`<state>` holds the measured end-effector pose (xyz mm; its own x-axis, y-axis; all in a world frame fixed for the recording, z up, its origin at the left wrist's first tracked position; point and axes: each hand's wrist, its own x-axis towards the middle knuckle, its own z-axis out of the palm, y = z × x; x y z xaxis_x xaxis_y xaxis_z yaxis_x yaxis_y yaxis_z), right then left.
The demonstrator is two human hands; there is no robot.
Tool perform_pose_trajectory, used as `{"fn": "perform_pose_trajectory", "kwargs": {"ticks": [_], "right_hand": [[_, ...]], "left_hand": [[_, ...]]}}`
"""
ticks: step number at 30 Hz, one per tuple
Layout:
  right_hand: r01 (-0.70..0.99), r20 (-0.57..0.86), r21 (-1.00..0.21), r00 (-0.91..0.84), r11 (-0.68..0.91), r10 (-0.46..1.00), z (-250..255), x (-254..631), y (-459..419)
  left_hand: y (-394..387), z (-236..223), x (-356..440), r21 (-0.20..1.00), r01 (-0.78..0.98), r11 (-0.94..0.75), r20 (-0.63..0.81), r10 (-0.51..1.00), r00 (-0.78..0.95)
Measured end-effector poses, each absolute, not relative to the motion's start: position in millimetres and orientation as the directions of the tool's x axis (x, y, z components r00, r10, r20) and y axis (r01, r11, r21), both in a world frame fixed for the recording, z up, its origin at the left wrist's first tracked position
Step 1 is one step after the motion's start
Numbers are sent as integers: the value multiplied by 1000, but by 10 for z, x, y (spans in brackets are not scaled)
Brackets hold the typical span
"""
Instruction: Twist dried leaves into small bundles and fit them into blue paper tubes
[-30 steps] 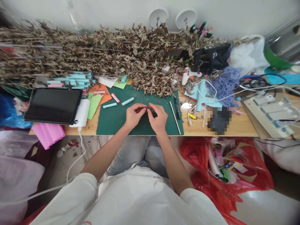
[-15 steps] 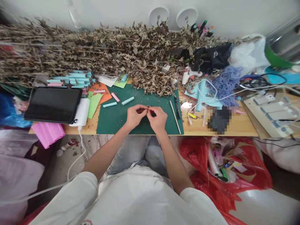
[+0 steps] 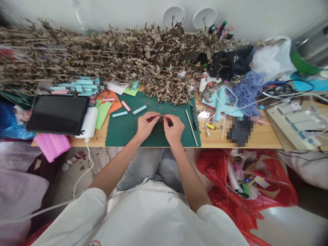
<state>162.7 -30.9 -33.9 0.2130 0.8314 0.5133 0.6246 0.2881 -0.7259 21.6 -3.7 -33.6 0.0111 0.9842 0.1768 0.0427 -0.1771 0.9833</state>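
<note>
Over the green cutting mat (image 3: pixel 120 131), my left hand (image 3: pixel 146 125) and my right hand (image 3: pixel 174 128) face each other with fingertips pinched. Between them is a small clump of crumpled dried leaves (image 3: pixel 161 118), partly hidden by the fingers. Beyond the fingertips, a heap of dried leaves (image 3: pixel 170 91) covers the back of the mat. Blue paper rolls (image 3: pixel 139 109) and a pink paper roll (image 3: pixel 126 106) lie left of my hands. To the right are a thin wooden stick (image 3: pixel 191 128) and a black pen (image 3: pixel 194 118).
Dried leafy stalks (image 3: pixel 107 51) fill the table's back. At left lie a black tablet (image 3: pixel 57 114), a white power bank (image 3: pixel 89 123) and stacked blue rolls (image 3: pixel 85 87). A glue gun (image 3: pixel 208 81), purple yarn (image 3: pixel 247 92) and a power strip (image 3: pixel 298 123) are at right.
My hands have moved slightly apart, and the fingertips no longer meet. More of the dried leaf clump shows between them. The things on the table stay where they were.
</note>
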Motion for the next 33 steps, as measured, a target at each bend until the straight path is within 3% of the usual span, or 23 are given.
{"fn": "perform_pose_trajectory", "kwargs": {"ticks": [6, 14, 22, 33], "right_hand": [[624, 518, -717, 177, 312, 837, -323, 1620, -305], [536, 513, -757, 134, 373, 848, -318, 1625, -307], [636, 542, -689, 134, 347, 830, -356, 1582, -313], [648, 507, -699, 151, 303, 849, -321, 1628, -305]], "left_hand": [[-34, -360, 211, 979, 43, -197, 196, 980, 20], [-42, -362, 229, 996, -50, -71, 74, 996, 46], [-86, -343, 259, 997, -15, -82, 82, 995, 49], [-29, -370, 240, 998, 20, -62, 62, 998, -25]]}}
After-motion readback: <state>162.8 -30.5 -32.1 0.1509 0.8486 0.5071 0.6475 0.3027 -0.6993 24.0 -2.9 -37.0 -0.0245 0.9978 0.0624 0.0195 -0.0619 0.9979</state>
